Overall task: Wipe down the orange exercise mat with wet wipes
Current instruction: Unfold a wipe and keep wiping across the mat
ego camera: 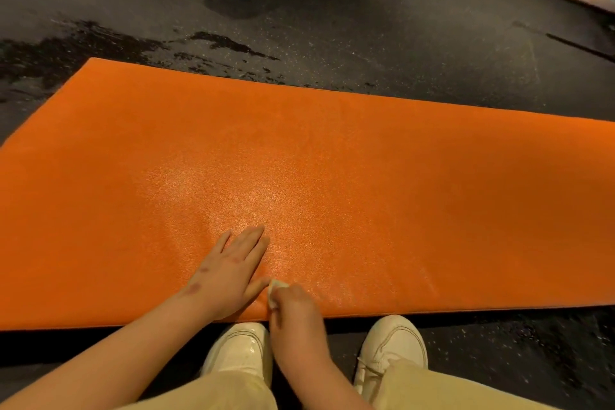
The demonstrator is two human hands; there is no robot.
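While the orange exercise mat (332,160) lies flat on the dark floor (432,43), running out of view at the right, the main risk is how little wipe there is for so much surface. Beyond the mat's far left corner, dark wet-looking patches (66,53) mark the floor. If the mat slid that way, its edge could pick up grime.

The left hand (229,270) rests palm down close to the mat's near edge, fingers straight and released, grasping nothing. It seems to pin the mat, yet a bare palm on a sheen that looks damp may leave prints, or slip if weight goes onto it.

Just beside its thumb, the wet wipe (273,291) shows only as a small pale wad at the near edge. The right hand (296,308) is clenched around it, fingers curled. Bunched so tightly, the wipe offers a small contact patch, so strokes could leave unwiped strips, and it may dry out on the grainy texture.

Farther right the mat looks duller and is probably not yet wiped. Reaching it from this crouch, with the white shoes (392,343) just off the near edge, could tip the person forward or bring a shoe onto the cleaned part.
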